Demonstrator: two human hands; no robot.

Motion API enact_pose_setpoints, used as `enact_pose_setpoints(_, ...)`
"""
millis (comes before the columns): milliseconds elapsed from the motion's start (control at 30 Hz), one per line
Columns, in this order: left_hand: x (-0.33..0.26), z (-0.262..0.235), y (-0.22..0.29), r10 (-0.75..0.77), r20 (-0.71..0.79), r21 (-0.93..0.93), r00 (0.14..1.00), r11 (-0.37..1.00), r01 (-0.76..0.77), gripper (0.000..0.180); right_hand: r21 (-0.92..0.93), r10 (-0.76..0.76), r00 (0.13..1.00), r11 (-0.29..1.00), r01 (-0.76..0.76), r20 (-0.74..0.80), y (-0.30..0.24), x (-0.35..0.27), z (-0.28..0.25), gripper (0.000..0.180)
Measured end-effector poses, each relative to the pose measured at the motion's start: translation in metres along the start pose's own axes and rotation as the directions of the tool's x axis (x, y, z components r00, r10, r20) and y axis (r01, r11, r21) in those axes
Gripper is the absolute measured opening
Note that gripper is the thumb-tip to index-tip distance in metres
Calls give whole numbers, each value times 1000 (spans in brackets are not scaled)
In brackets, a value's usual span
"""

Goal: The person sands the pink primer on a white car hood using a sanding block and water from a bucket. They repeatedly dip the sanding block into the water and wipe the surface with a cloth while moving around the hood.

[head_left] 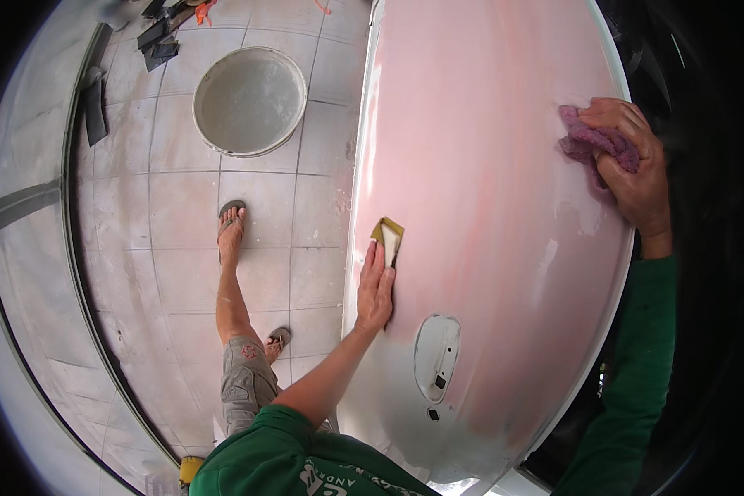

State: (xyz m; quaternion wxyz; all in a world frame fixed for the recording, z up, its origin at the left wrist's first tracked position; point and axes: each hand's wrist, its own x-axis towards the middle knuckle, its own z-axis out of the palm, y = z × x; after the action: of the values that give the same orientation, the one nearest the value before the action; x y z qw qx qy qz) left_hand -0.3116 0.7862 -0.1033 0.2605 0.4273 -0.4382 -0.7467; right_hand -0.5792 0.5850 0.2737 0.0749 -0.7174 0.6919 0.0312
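Note:
A large curved car door panel (pixel 488 165), white at its edges with a pinkish sanded middle, fills the centre and right. My left hand (pixel 376 289) presses a small folded sheet of sandpaper (pixel 388 235) flat against the panel's left side, fingers stretched over it. My right hand (pixel 632 178) rests on the panel's right edge and clutches a crumpled purple cloth (pixel 591 140). A recess for the door handle (pixel 436 355) sits low on the panel, below my left hand. Both arms wear green sleeves.
A round white bucket (pixel 250 101) with cloudy water stands on the tiled floor (pixel 174 215) at upper left. My legs in grey shorts and flip-flops (pixel 231 208) stand left of the panel. Dark tools (pixel 161 37) lie at the top left. A curved wall base runs along the left.

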Motion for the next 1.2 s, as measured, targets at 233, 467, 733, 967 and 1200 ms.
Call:
enact_pose_setpoints(233, -38, 8, 1, -47, 4, 24, 999, 999, 47, 62, -46, -46, 991, 998, 41, -128, 24, 24, 10, 32)
enact_pose_setpoints(467, 66, -12, 10, -85, 19, -269, 996, 959, 87, 66, 135, -145, 952, 973, 187, -268, 23, 54, 2, 15)
enact_pose_setpoints(733, 20, 3, 26, 131, -35, 137, 991, 983, -125, 63, 127, -54, 959, 988, 93, -278, 27, 57, 7, 18)
enact_pose_setpoints(967, 110, 0, 48, -85, -1, -137, 996, 987, 84, 64, 48, -11, 984, 999, 20, -180, 44, 59, 9, 34)
enact_pose_setpoints(1200, 133, -12, 29, -63, -98, 315, 993, 945, 91, 62, 71, 42, 985, 997, -31, -165, 71, 104, 9, 33)
